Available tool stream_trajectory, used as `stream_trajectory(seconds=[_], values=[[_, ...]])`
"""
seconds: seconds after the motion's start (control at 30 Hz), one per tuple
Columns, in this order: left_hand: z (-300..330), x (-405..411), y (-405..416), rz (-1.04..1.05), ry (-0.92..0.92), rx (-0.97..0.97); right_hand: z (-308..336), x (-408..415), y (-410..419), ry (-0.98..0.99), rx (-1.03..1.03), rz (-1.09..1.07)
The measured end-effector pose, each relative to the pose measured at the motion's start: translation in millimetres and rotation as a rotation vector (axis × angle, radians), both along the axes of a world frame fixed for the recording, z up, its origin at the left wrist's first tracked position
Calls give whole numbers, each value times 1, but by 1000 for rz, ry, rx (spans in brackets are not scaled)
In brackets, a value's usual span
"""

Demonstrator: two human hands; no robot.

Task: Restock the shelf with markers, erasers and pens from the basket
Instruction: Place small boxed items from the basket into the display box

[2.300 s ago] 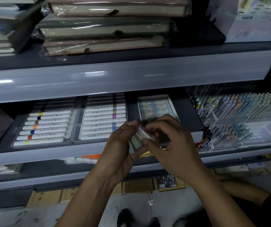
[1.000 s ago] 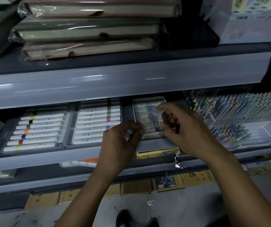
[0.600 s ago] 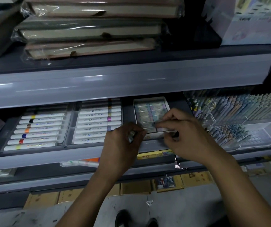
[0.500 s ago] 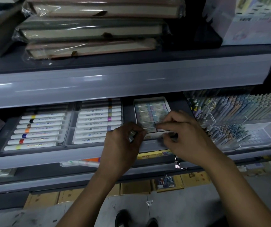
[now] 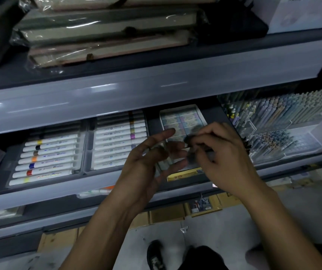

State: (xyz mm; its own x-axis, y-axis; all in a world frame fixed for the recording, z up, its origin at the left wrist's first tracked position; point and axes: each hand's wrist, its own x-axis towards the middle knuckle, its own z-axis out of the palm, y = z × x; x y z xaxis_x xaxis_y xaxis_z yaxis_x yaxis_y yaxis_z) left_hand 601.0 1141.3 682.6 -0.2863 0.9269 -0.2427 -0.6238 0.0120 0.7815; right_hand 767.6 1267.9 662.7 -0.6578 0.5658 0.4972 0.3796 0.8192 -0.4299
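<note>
Now | eraser box [image 5: 182,119]: erasers | two trays [image 5: 47,156]: markers | rack [image 5: 284,121]: pens

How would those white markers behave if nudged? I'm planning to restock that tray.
The markers look round-barrelled, so a loose one would probably roll. Packed side by side in their tray, they likely stay put. They seem rigid and light.

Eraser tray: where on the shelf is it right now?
In the head view, the eraser tray sits mid-shelf, right of the two marker trays, left of the pen racks, behind both hands.
</note>
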Motion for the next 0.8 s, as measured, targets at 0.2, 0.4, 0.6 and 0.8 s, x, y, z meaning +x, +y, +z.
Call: stream_trajectory(seconds=[0.2, 0.4, 0.6, 0.8], values=[[4, 9, 0, 4, -123, 57, 2, 1, -10, 183, -80, 2], [6, 31, 9, 148, -64, -35, 18, 10, -9, 228, -166, 139], [8, 52, 20, 190, -171, -61, 16, 21, 4, 29, -234, 335], [3, 56, 22, 176, -113, -21, 12, 24, 18, 99, -240, 326]])
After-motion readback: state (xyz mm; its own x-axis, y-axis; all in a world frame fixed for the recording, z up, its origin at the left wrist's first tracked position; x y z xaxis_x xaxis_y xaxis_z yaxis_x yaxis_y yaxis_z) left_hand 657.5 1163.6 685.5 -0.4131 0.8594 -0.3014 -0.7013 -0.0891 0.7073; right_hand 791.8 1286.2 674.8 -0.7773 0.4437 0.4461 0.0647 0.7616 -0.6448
